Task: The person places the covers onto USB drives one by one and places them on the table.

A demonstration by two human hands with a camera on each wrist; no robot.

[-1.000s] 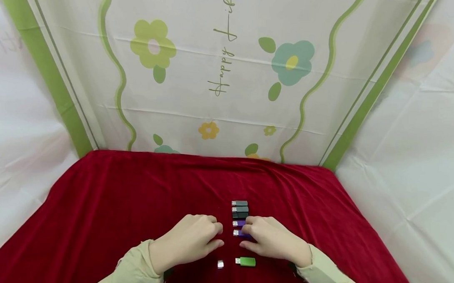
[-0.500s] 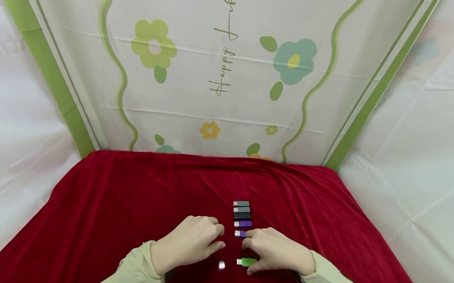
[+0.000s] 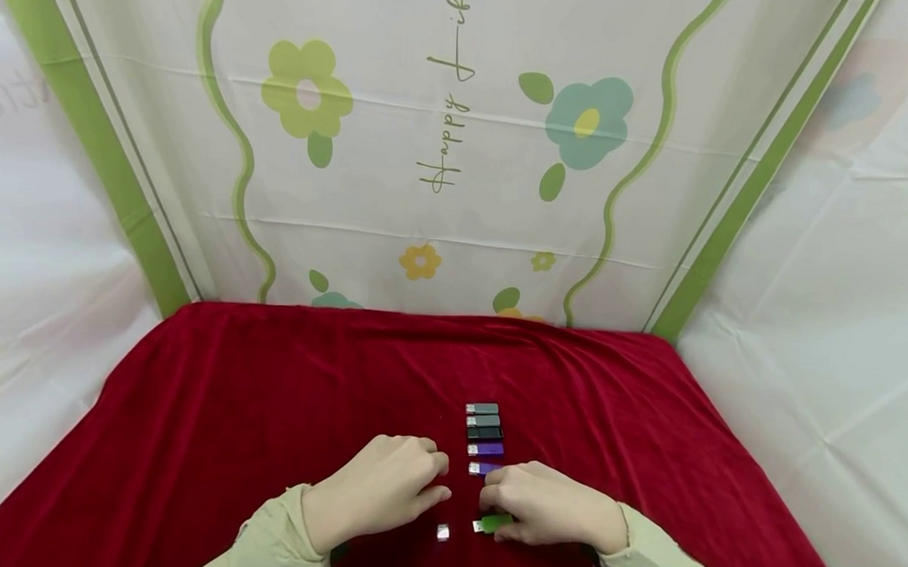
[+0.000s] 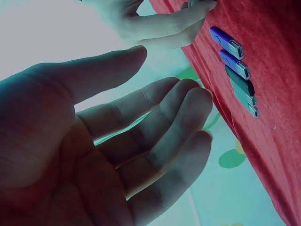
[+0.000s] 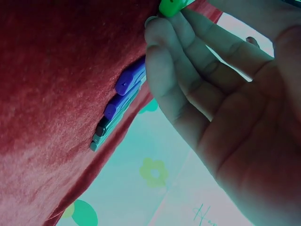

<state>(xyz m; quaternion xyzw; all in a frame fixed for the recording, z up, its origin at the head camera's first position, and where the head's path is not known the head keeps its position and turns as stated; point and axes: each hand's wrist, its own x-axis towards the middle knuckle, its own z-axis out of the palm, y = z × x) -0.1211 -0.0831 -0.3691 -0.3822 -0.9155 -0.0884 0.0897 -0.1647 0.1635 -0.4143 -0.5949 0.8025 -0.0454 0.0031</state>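
Note:
My right hand pinches a green USB stick between thumb and fingers, its bare metal plug pointing left. In the right wrist view one end of the green stick shows at the fingertips; the rest is hidden. My left hand hovers to the left with loosely bent fingers and holds nothing; its palm shows bare in the left wrist view. A small clear-and-silver USB cap lies on the cloth between the hands, left of the green stick's plug.
A column of USB sticks lies beyond the right hand: two purple ones, a black one and two grey ones. The right fingers partly cover the nearest purple stick. Red cloth covers the table; printed curtains surround it.
My right hand has moved from the purple sticks toward me and taken hold of the green USB stick, which now tilts slightly. The left hand has stayed almost still.

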